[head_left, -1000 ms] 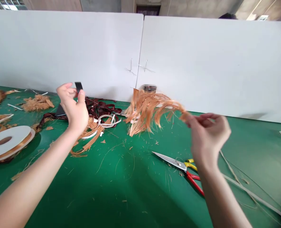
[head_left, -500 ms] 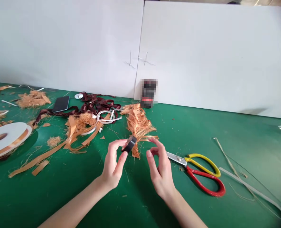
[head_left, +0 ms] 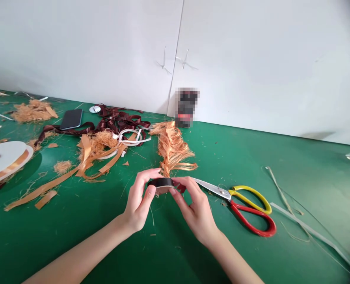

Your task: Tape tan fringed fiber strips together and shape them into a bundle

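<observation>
A short black strip [head_left: 161, 182] is pinched between both my hands low over the green table. My left hand [head_left: 141, 201] grips its left end with thumb and fingers. My right hand [head_left: 194, 207] grips its right end. Just behind my fingers lies a bundle of frayed orange fibres [head_left: 172, 148], its lower end touching the strip. Scissors with one yellow and one red handle [head_left: 246, 205] lie right of my right hand, blades pointing toward my fingers.
A white spool of orange ribbon [head_left: 4, 159] sits at the left edge. Orange ribbon scraps [head_left: 96, 156], dark red ribbon [head_left: 116, 120] and a phone [head_left: 71, 118] lie at the back left. White partition panels [head_left: 252, 67] close off the far side. Thin strips [head_left: 305, 228] lie at the right.
My hands came down from in front of the panels to the table. The right hand let go of the orange fibre bundle, which now lies flat, and took the black strip's other end.
</observation>
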Action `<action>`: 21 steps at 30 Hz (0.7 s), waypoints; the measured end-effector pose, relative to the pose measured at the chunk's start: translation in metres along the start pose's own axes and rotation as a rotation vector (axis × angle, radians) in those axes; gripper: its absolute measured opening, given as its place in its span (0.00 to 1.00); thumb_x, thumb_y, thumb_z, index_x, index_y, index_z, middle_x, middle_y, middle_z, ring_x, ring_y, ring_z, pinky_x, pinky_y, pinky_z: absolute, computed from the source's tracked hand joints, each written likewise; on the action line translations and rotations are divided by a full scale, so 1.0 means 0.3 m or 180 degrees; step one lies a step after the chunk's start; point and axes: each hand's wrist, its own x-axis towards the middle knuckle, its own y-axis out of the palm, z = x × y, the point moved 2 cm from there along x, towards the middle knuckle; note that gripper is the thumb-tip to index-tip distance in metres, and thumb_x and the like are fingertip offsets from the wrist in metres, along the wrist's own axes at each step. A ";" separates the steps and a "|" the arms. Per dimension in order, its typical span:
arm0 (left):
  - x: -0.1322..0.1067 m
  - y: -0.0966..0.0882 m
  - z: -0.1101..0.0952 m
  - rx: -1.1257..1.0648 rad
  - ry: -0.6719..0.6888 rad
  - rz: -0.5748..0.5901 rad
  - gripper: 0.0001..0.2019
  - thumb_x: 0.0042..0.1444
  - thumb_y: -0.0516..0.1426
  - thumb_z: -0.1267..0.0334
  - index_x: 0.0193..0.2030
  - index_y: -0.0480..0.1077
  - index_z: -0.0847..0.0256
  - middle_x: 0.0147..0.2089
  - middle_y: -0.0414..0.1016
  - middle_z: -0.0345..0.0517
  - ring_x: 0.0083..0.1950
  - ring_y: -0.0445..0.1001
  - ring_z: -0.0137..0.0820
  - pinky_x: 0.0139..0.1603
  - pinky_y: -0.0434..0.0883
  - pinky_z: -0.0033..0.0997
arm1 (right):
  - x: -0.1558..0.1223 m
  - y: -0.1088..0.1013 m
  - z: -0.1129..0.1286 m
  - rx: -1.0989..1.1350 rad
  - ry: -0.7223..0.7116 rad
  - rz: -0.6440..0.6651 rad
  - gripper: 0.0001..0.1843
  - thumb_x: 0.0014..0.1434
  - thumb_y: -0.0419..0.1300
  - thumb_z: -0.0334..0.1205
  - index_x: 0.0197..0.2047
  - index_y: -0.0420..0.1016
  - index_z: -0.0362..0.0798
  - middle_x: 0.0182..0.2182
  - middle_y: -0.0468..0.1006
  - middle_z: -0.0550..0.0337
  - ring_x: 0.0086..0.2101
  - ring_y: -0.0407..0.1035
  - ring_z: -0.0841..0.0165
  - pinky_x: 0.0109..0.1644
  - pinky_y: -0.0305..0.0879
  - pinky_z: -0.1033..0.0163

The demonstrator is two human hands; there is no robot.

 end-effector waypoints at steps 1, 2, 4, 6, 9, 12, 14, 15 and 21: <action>0.005 -0.004 -0.005 0.0147 0.0152 -0.0045 0.15 0.66 0.46 0.57 0.57 0.63 0.52 0.51 0.69 0.52 0.49 0.73 0.39 0.46 0.73 0.40 | -0.002 -0.002 0.003 0.0069 0.0009 0.0030 0.10 0.64 0.55 0.36 0.49 0.67 0.52 0.39 0.74 0.58 0.37 0.69 0.69 0.42 0.69 0.63; 0.010 -0.007 -0.011 0.0347 0.0347 -0.0065 0.15 0.66 0.47 0.58 0.56 0.64 0.54 0.50 0.70 0.52 0.50 0.72 0.39 0.48 0.72 0.41 | -0.006 -0.002 0.004 0.0168 0.0030 0.0072 0.10 0.64 0.54 0.36 0.49 0.66 0.52 0.40 0.73 0.58 0.37 0.69 0.69 0.42 0.68 0.63; 0.022 -0.009 -0.028 0.0746 0.0768 -0.0021 0.14 0.65 0.49 0.59 0.56 0.64 0.57 0.47 0.71 0.52 0.50 0.70 0.40 0.50 0.68 0.42 | -0.016 0.003 0.008 0.0447 0.0112 0.0153 0.11 0.65 0.53 0.36 0.50 0.63 0.53 0.41 0.73 0.59 0.39 0.69 0.70 0.44 0.68 0.64; 0.032 -0.008 -0.045 0.1042 0.1083 0.0079 0.15 0.63 0.52 0.61 0.56 0.62 0.57 0.44 0.73 0.50 0.49 0.70 0.39 0.49 0.67 0.42 | -0.025 0.012 0.013 0.0857 0.0251 0.0217 0.10 0.66 0.52 0.36 0.50 0.61 0.54 0.40 0.74 0.60 0.40 0.70 0.71 0.46 0.68 0.63; 0.038 -0.009 -0.068 0.1321 0.1368 0.0109 0.20 0.60 0.54 0.63 0.59 0.58 0.57 0.48 0.73 0.52 0.50 0.70 0.40 0.50 0.66 0.43 | -0.029 0.020 0.026 0.1762 0.0645 0.0178 0.07 0.67 0.51 0.40 0.49 0.61 0.54 0.38 0.76 0.60 0.37 0.72 0.72 0.43 0.69 0.63; 0.038 -0.009 -0.081 0.1392 0.1542 0.0155 0.25 0.59 0.53 0.58 0.63 0.56 0.60 0.56 0.68 0.56 0.56 0.67 0.44 0.53 0.63 0.46 | -0.017 0.021 0.035 0.2688 0.1198 0.0144 0.13 0.65 0.54 0.42 0.52 0.62 0.52 0.33 0.77 0.62 0.29 0.71 0.74 0.36 0.71 0.65; 0.039 -0.009 -0.087 0.1488 0.1699 0.0180 0.25 0.60 0.52 0.55 0.62 0.57 0.61 0.59 0.66 0.58 0.57 0.66 0.45 0.55 0.61 0.48 | -0.007 0.019 0.038 0.3162 0.1528 0.0169 0.17 0.63 0.58 0.43 0.54 0.63 0.51 0.29 0.77 0.63 0.25 0.71 0.75 0.32 0.71 0.67; 0.040 -0.009 -0.089 0.1555 0.1773 0.0173 0.25 0.60 0.52 0.55 0.62 0.57 0.61 0.59 0.66 0.58 0.57 0.66 0.46 0.55 0.61 0.48 | -0.004 0.017 0.038 0.3356 0.1671 0.0199 0.18 0.62 0.59 0.43 0.54 0.64 0.50 0.28 0.77 0.63 0.24 0.71 0.76 0.30 0.70 0.68; 0.050 -0.015 -0.092 0.1831 0.1730 0.0058 0.23 0.62 0.50 0.46 0.56 0.63 0.58 0.52 0.72 0.54 0.55 0.68 0.45 0.55 0.60 0.46 | -0.006 0.008 0.042 0.3957 0.2110 0.0319 0.16 0.58 0.64 0.44 0.49 0.73 0.51 0.24 0.78 0.65 0.20 0.70 0.79 0.24 0.65 0.75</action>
